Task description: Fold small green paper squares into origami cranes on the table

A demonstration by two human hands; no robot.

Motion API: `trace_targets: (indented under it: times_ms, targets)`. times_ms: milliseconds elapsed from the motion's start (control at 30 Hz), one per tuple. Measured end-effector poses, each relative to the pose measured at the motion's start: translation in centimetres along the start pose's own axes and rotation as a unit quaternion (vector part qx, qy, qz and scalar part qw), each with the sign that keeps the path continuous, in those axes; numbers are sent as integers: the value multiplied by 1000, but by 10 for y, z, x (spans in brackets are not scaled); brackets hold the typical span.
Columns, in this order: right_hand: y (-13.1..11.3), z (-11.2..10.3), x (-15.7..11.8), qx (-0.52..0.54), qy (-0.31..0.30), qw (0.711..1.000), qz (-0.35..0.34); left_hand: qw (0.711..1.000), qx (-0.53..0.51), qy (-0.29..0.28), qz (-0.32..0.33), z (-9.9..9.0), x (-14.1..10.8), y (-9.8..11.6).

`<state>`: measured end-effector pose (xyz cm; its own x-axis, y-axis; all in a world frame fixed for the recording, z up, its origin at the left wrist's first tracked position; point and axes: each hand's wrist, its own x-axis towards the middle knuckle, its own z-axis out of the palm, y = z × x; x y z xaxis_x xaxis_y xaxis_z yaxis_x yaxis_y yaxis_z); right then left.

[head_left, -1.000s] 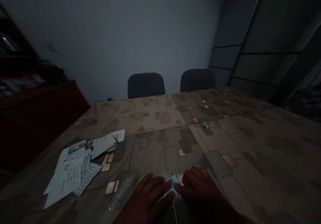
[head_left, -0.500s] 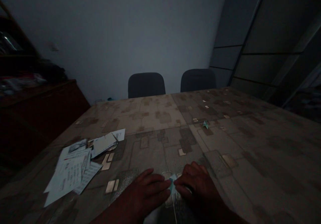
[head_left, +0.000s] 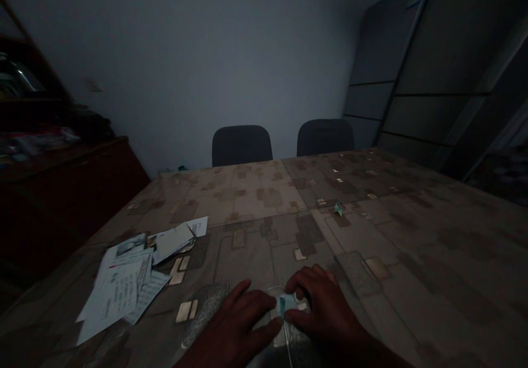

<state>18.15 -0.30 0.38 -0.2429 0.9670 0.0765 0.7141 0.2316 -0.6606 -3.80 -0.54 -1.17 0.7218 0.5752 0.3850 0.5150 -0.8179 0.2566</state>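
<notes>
Near the bottom of the view, at the person's side of the table, a small folded piece of pale blue paper point(head_left: 290, 302) is held between two hands. Its right part is pinched between thumb and forefinger of the bare right hand point(head_left: 324, 305). At its left edge, the thumb and forefinger of the bare left hand point(head_left: 239, 324) are held slightly parted; whether the paper is gripped by them cannot be told. Parts of the paper's edges are hidden by fingertips, and a darker teal fold is shown on its left side.

Beneath it, the table is covered by a brown-grey patterned tablecloth point(head_left: 253, 261), printed with rounded rectangles and thin lines. Beyond the right hand, well apart, a small pointed green folded shape point(head_left: 338, 209) is set on the cloth. To the left, flat white printed sheets point(head_left: 113, 296) are spread in an overlapping fan, touched at the far end by a stack of pale rectangular cards point(head_left: 174, 241). Past the far edge, two dark grey rounded chair backs point(head_left: 242, 146) are seen against a smooth pale wall point(head_left: 226, 54), flanked by a dark reddish-brown cabinet point(head_left: 91, 178) and grey panels with dark strips point(head_left: 433, 112).
</notes>
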Motion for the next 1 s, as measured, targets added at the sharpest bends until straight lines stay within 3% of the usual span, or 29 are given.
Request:
trace_targets:
  times_ms: [100, 267, 400, 500, 600, 667, 733, 867, 1000]
  targets:
    - [0, -5, 6, 12, -5, 1000, 15, 995, -26, -5, -95, 0, 5, 3]
    - [1, -4, 8, 4, -30, 1000, 1, 998, -19, 19, -64, -5, 7, 7]
    - [-1, -2, 8, 32, -37, 999, -18, 996, -41, -10, -82, -5, 3, 6]
    - [-6, -4, 9, 110, -55, 992, -21, 993, -81, -6, -80, -6, 0, 3]
    - [-11, -8, 12, 233, -75, 969, -21, 980, -177, 48, -83, -13, 4, 3]
    - [-13, -11, 13, 300, -74, 951, -19, 937, -277, 63, -202, -18, 13, 7]
    - [-13, -13, 14, 341, -66, 938, -17, 876, -369, 48, -308, -20, 25, 13]
    - [-13, -17, 15, 373, -48, 927, -16, 766, -518, 23, -378, -9, 41, 19]
    - [-16, -16, 14, 374, -26, 927, -4, 704, -582, 36, -406, 2, 41, 16]
